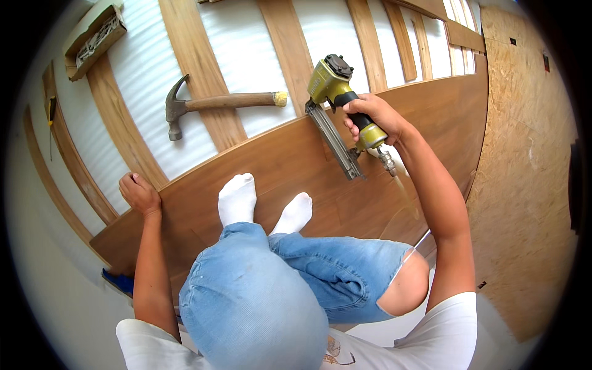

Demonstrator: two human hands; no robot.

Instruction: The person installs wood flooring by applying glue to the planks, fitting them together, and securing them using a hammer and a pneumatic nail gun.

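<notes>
My right hand [379, 117] is wrapped round the black grip of an olive-green pneumatic nail gun [333, 80]. Its long grey magazine [336, 142] slants down over the brown floorboards [271, 157], with the nose by their far edge. An air fitting [386, 161] with a pale hose joins the handle's end. To the left, my left hand [140, 192] has its fingers curled over the far edge of the boards, near a wooden strip [123, 120]. Beyond the boards, a claw hammer [225, 102] with a wooden handle lies across another strip.
White foam underlay [240, 55] shows between several wooden strips. An open cardboard box [92, 40] of small metal pieces sits at the far left, with a yellow-handled screwdriver [51, 114] nearby. A blue object [117, 282] lies beside my left forearm. Particleboard [524, 185] covers the right side. My socked feet [237, 197] rest on the boards.
</notes>
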